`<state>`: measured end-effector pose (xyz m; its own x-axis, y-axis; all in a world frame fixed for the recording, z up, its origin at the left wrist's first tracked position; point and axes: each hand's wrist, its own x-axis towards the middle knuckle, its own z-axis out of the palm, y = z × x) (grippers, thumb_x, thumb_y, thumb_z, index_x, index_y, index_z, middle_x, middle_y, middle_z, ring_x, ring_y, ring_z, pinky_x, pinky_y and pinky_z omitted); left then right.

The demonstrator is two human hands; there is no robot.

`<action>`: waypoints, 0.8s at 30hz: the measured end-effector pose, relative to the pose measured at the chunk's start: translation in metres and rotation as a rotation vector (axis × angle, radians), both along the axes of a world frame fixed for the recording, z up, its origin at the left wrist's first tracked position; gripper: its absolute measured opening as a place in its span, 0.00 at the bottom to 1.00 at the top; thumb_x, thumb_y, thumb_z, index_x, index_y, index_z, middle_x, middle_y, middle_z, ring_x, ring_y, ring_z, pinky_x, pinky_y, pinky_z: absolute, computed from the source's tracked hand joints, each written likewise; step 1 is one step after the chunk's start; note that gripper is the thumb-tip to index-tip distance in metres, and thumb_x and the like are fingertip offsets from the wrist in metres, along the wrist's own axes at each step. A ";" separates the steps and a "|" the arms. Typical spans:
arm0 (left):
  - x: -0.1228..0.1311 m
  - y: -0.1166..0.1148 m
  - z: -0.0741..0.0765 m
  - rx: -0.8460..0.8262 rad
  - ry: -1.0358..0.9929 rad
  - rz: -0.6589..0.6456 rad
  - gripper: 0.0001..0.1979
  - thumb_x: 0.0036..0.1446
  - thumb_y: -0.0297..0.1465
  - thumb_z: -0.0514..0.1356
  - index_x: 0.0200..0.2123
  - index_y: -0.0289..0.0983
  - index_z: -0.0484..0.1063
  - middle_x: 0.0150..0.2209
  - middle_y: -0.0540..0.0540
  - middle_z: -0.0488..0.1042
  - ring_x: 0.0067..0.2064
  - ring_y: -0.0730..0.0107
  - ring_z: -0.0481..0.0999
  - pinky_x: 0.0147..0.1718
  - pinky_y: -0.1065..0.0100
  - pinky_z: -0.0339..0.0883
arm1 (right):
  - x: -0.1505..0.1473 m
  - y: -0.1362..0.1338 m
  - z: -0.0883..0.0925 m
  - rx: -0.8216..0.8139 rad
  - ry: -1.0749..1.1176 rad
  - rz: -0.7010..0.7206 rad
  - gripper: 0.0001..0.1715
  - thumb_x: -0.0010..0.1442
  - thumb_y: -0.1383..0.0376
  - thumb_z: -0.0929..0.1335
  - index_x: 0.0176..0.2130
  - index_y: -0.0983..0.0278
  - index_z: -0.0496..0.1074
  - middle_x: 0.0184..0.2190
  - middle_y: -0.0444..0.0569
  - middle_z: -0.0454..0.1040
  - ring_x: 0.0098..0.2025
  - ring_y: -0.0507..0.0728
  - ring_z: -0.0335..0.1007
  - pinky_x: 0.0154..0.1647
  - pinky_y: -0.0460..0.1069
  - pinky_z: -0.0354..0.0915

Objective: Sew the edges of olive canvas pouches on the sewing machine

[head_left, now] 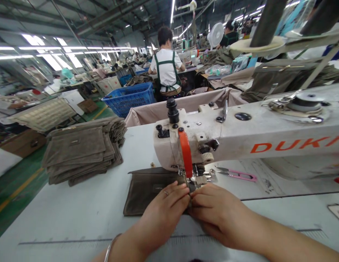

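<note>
A dark brown fabric piece (143,198) with a small label lies on the sewing table, its right edge under the needle area of a white sewing machine (232,134). My left hand (165,209) rests on this piece, fingers together and gripping near its right edge. A ring and a bracelet show on that hand and wrist. Opposite it, my right hand (218,211) has its fingers curled at the same edge, just in front of the presser foot (195,183). Its fingertips are partly hidden. An orange guard (185,153) hangs in front of the needle.
A stack of brown fabric pieces (82,153) sits at the left of the table (62,218). Pink-handled thread snips (237,174) lie beneath the machine arm. Beyond are a blue plastic basket (131,96) and a seated co-worker (166,67). A ruler scale (65,242) runs along the front.
</note>
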<state>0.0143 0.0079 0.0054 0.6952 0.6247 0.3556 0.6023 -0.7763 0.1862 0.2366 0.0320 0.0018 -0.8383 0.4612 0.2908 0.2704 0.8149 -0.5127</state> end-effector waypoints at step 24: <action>-0.013 0.014 -0.006 -0.022 -0.098 -0.038 0.10 0.63 0.22 0.57 0.47 0.33 0.71 0.46 0.43 0.76 0.51 0.65 0.74 0.56 0.59 0.67 | 0.009 0.013 0.005 0.037 0.046 -0.103 0.17 0.58 0.74 0.63 0.45 0.62 0.73 0.39 0.50 0.74 0.41 0.58 0.66 0.43 0.55 0.61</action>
